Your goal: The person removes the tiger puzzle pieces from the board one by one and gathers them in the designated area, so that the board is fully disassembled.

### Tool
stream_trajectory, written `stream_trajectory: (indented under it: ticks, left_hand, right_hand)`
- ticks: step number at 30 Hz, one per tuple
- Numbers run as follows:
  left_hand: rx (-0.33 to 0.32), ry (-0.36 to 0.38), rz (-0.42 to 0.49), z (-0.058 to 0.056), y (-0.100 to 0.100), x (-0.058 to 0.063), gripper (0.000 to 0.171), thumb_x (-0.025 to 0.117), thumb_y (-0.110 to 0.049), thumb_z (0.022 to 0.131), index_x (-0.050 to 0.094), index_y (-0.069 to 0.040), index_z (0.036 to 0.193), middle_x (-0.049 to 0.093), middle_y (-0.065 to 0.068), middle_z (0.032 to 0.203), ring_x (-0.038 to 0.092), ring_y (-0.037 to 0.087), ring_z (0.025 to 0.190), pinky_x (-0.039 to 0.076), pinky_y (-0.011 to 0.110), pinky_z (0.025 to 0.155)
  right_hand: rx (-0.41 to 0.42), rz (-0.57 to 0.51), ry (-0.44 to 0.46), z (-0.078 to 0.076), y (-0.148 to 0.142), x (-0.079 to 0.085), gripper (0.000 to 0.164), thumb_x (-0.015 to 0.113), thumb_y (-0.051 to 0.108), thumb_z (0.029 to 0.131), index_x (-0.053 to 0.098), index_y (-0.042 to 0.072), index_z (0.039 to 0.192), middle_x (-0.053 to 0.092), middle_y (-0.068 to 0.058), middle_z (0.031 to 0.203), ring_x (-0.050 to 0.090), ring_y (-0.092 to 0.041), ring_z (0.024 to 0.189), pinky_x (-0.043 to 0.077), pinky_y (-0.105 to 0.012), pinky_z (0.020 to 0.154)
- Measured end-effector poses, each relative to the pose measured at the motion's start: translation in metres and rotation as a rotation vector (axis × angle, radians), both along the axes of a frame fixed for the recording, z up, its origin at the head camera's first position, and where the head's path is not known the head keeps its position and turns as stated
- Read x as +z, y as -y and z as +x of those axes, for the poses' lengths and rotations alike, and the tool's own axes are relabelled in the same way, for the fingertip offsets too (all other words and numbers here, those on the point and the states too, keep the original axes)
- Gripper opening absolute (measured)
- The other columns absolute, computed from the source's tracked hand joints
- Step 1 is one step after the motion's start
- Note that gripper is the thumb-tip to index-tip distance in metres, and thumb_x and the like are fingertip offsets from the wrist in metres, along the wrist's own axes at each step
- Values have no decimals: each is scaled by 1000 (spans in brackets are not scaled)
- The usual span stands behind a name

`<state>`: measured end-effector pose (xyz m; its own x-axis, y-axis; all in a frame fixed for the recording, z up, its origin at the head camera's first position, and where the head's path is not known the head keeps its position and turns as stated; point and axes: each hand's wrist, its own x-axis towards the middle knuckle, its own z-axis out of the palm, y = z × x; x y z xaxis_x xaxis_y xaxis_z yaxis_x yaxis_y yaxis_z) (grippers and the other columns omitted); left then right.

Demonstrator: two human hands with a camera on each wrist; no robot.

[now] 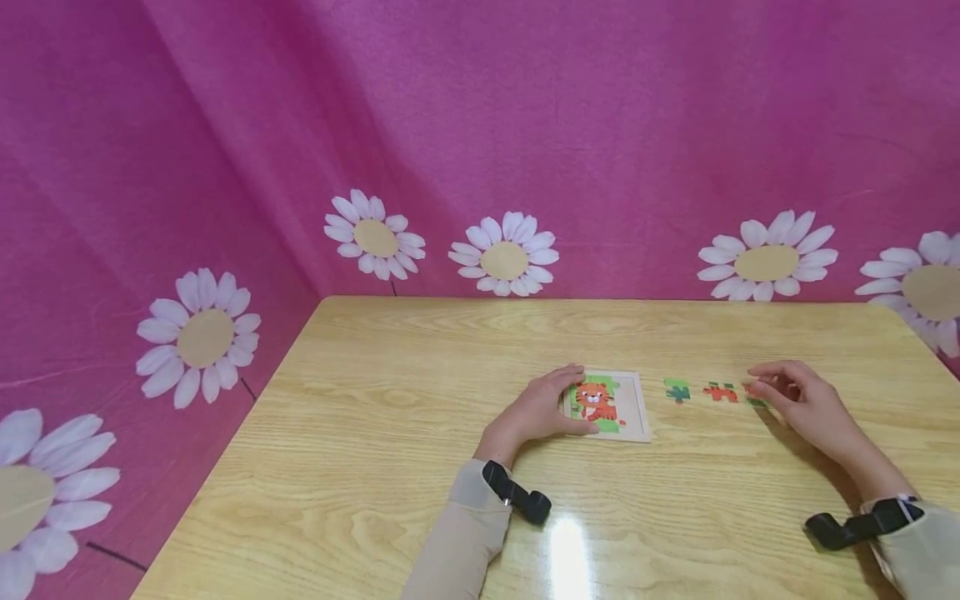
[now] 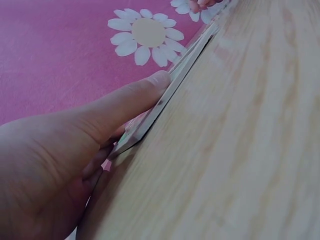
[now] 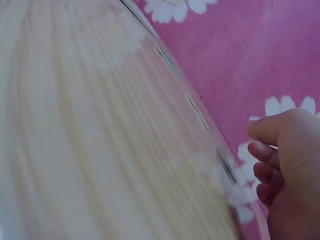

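- Puzzle tray (image 1: 642,408) was gripped on the surface (image 1: 360,467) by the left hand (image 1: 536,408); tiger picture (image 1: 595,400) mostly assembled, right strip (image 1: 628,400) unfilled.
- Green piece (image 1: 677,390), red piece (image 1: 722,392) and red-green piece (image 1: 755,402) were left unplaced.
- Right hand (image 1: 810,408) was held loosely curled by the last, nothing visibly pinched.

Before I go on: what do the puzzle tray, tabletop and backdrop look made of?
Puzzle tray: probably thin wood or board, matte; pale, plain rim.
Tabletop: wood or wood-look laminate, glossy; grain and bright glare.
Backdrop: likely fabric, matte; soft folds.
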<state>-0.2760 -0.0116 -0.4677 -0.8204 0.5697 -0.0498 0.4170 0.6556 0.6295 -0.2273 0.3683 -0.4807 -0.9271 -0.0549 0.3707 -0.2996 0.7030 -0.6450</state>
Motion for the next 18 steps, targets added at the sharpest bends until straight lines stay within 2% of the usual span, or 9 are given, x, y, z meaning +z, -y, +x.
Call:
stream_trajectory:
  ticks: [6,12,18]
  left_hand:
    - [6,-16,-6,0,-1,-1,85,81,-43,77,42,-17,149,31,-4,161,28,15,150,26,39,125]
    - [16,-21,-15,0,-1,0,84,81,-43,77,44,-16,148,32,-4,161,28,16,150,26,38,125]
    - [23,-15,-10,1,-1,0,84,81,-43,78,43,-17,148,32,-5,161,30,16,149,28,37,124]
  right_hand:
    - [36,-7,-10,-5,28,5,20,64,12,95,63,4,113,46,14,82,40,-1,65,33,-22,49]
    - [103,-35,-30,-13,58,6,22,68,5,90,64,3,111,50,10,79,41,0,66,34,-20,51]
    - [151,-18,32,-19,86,5,22,69,11,91,64,6,112,56,4,84,41,-1,71,35,-20,56]
